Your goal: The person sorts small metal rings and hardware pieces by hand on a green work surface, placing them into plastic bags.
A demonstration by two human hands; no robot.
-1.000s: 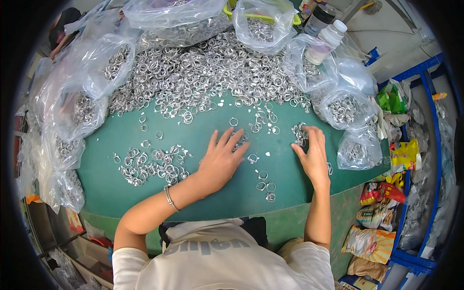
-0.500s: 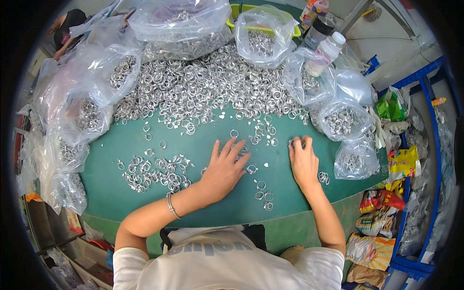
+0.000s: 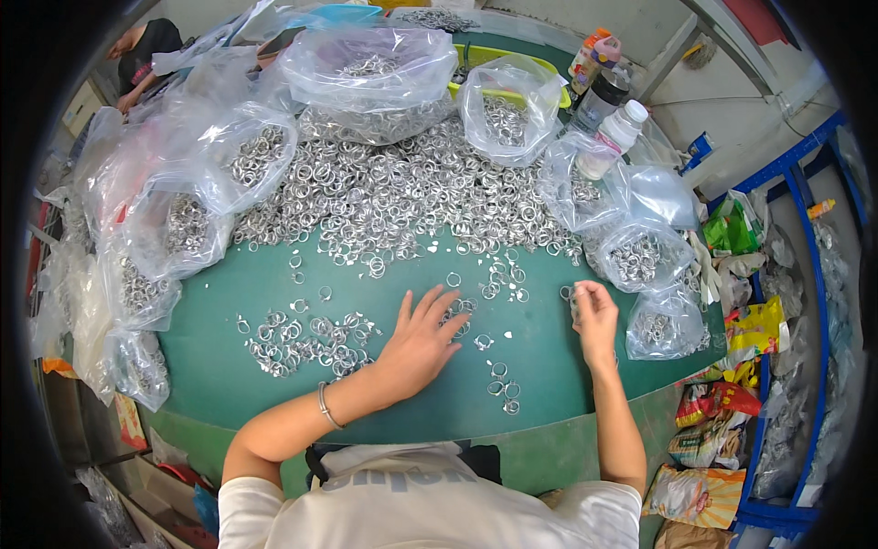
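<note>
My left hand [image 3: 419,346] is open, its fingers spread low over the green table [image 3: 412,416], with the fingertips at a few silver rings [image 3: 462,309]. My right hand [image 3: 596,318] is closed in a pinch on silver rings [image 3: 569,294] that show at its fingertips, partly hidden by the fingers. To the left of my left hand lies a loose cluster of rings [image 3: 311,339]. Between my hands are a single ring [image 3: 483,342] and a small group of rings [image 3: 504,388]. A big heap of silver rings [image 3: 393,197] covers the far part of the table.
Clear plastic bags of rings stand along the left [image 3: 187,229] and right [image 3: 640,256]. A bigger bag [image 3: 366,78] and a yellow-green basket [image 3: 540,69] sit at the back, near a white bottle [image 3: 615,137]. Blue shelving [image 3: 805,201] is at right; another person [image 3: 151,55] is far left.
My right hand has shifted a little right and turned, fingertips now raised with rings showing. My left hand stays over the same rings. The whole view has tilted slightly upward.
</note>
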